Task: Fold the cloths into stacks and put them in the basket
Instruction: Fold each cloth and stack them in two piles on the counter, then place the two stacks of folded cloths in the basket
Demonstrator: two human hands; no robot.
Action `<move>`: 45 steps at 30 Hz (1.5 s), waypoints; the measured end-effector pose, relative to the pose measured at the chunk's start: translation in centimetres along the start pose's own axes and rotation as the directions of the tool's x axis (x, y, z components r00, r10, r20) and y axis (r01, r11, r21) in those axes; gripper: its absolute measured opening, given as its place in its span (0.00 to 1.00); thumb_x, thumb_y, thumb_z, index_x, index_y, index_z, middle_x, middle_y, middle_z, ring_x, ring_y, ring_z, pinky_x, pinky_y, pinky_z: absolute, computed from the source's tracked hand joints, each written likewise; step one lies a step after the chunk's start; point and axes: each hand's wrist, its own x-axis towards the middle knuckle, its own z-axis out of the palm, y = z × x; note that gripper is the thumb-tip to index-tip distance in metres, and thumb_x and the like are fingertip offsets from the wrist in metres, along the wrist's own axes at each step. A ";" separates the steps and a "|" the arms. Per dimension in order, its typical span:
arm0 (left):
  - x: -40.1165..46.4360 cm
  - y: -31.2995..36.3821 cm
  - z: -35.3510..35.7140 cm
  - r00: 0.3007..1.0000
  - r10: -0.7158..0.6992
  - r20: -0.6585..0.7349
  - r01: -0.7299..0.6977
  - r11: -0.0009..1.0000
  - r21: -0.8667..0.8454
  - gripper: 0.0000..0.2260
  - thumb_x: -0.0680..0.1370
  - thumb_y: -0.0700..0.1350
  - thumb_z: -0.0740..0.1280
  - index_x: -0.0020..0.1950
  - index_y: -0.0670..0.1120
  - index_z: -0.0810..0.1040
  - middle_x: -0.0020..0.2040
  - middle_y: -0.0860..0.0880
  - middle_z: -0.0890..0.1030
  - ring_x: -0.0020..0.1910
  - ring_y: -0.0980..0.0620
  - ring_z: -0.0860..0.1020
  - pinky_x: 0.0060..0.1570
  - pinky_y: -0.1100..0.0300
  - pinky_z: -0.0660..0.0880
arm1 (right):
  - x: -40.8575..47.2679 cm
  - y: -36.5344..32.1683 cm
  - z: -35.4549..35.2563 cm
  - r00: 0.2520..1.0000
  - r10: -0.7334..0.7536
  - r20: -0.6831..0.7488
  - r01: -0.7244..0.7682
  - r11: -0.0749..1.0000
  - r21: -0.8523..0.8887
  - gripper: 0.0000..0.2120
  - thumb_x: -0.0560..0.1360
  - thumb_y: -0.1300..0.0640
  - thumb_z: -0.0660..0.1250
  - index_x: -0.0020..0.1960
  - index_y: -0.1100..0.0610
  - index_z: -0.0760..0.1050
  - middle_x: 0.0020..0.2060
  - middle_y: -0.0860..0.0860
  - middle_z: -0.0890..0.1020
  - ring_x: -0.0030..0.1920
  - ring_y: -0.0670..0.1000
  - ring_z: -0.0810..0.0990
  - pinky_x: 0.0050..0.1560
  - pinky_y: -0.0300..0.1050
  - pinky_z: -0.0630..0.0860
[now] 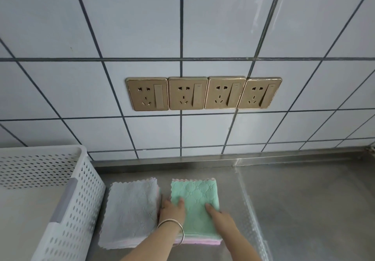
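In the head view, two folded stacks are seen on the steel worktop (294, 199). The green-topped stack (195, 201), with pink layers beneath, is pressed flat by both hands: the left hand (172, 210), with a bangle (172, 227) at the wrist, is laid on its left edge, the right hand (220, 217) on its right part. Neither grip is closed; nothing is held. Just left of the left hand the grey-topped stack (129, 212) is found, and beyond it the white perforated basket (67, 210). Four sockets (204, 93) are set in the tiled wall.
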 end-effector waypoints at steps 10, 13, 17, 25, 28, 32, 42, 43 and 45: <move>-5.4 1.1 -2.2 0.985 -0.017 0.174 0.015 1.000 0.014 0.24 0.82 0.52 0.53 0.73 0.38 0.60 0.75 0.40 0.60 0.73 0.44 0.62 0.68 0.60 0.61 | -6.0 2.5 -1.7 0.992 -0.092 0.086 0.058 0.940 0.335 0.19 0.76 0.49 0.65 0.58 0.64 0.76 0.49 0.56 0.82 0.51 0.57 0.81 0.54 0.48 0.76; -7.4 1.0 -3.8 0.985 0.036 0.170 -0.009 0.988 -0.155 0.27 0.79 0.53 0.59 0.72 0.38 0.63 0.73 0.40 0.65 0.71 0.42 0.65 0.70 0.53 0.62 | -8.2 1.2 -2.0 0.985 -0.159 0.063 0.125 0.920 0.370 0.18 0.74 0.48 0.66 0.56 0.62 0.77 0.49 0.56 0.83 0.50 0.57 0.82 0.54 0.49 0.77; -8.9 0.2 -6.7 0.986 0.136 0.101 -0.093 0.933 -0.348 0.29 0.73 0.59 0.66 0.66 0.41 0.70 0.65 0.44 0.73 0.66 0.43 0.71 0.66 0.53 0.66 | -11.2 -1.0 -1.8 0.959 -0.280 0.036 0.233 0.857 0.460 0.25 0.67 0.48 0.71 0.58 0.63 0.75 0.49 0.57 0.84 0.47 0.57 0.84 0.54 0.53 0.79; -11.0 -3.8 -17.9 0.953 0.291 -0.090 -0.291 0.781 -0.553 0.32 0.60 0.65 0.70 0.59 0.49 0.75 0.57 0.48 0.80 0.57 0.46 0.77 0.63 0.48 0.71 | -19.5 -7.0 4.5 0.844 -0.517 0.145 0.372 0.757 0.536 0.12 0.73 0.55 0.69 0.53 0.60 0.78 0.48 0.58 0.85 0.49 0.59 0.84 0.55 0.56 0.78; -11.5 -5.8 -22.9 0.928 0.299 -0.221 -0.372 0.779 -0.504 0.28 0.72 0.63 0.65 0.66 0.47 0.69 0.62 0.49 0.76 0.59 0.48 0.74 0.63 0.54 0.68 | -21.4 -9.5 9.2 0.813 -0.551 0.188 0.398 0.763 0.510 0.19 0.70 0.53 0.71 0.56 0.62 0.77 0.49 0.59 0.85 0.50 0.60 0.83 0.57 0.59 0.77; -11.8 -8.7 -29.6 0.886 0.291 -0.362 -0.425 0.822 -0.380 0.28 0.78 0.61 0.52 0.73 0.47 0.60 0.71 0.46 0.69 0.69 0.46 0.68 0.62 0.56 0.64 | -23.3 -12.5 16.7 0.791 -0.575 0.211 0.397 0.743 0.539 0.28 0.62 0.49 0.72 0.59 0.60 0.76 0.51 0.57 0.84 0.51 0.60 0.83 0.57 0.61 0.76; 0.4 -15.7 -44.7 0.944 0.178 -0.279 -0.213 0.972 -0.101 0.18 0.82 0.51 0.49 0.65 0.44 0.69 0.60 0.39 0.74 0.59 0.42 0.73 0.50 0.56 0.65 | -21.6 -19.3 34.2 0.867 -0.321 0.383 0.237 0.939 0.251 0.13 0.76 0.46 0.63 0.52 0.55 0.75 0.44 0.50 0.82 0.46 0.52 0.80 0.58 0.54 0.76; 1.9 -16.4 -45.1 0.968 0.144 -0.204 -0.149 0.989 -0.009 0.16 0.82 0.48 0.50 0.55 0.41 0.73 0.50 0.39 0.76 0.49 0.43 0.75 0.45 0.56 0.67 | -20.5 -19.4 35.2 0.877 -0.232 0.421 0.175 0.970 0.169 0.11 0.77 0.49 0.63 0.53 0.56 0.74 0.45 0.51 0.81 0.46 0.53 0.79 0.59 0.57 0.74; 4.6 -17.4 -45.4 0.992 0.049 -0.113 -0.036 0.993 0.116 0.16 0.82 0.44 0.51 0.38 0.42 0.70 0.37 0.43 0.71 0.34 0.50 0.68 0.34 0.58 0.62 | -18.6 -19.5 36.8 0.869 -0.089 0.487 0.095 0.995 0.013 0.13 0.78 0.53 0.62 0.60 0.58 0.71 0.52 0.54 0.79 0.53 0.56 0.77 0.61 0.63 0.71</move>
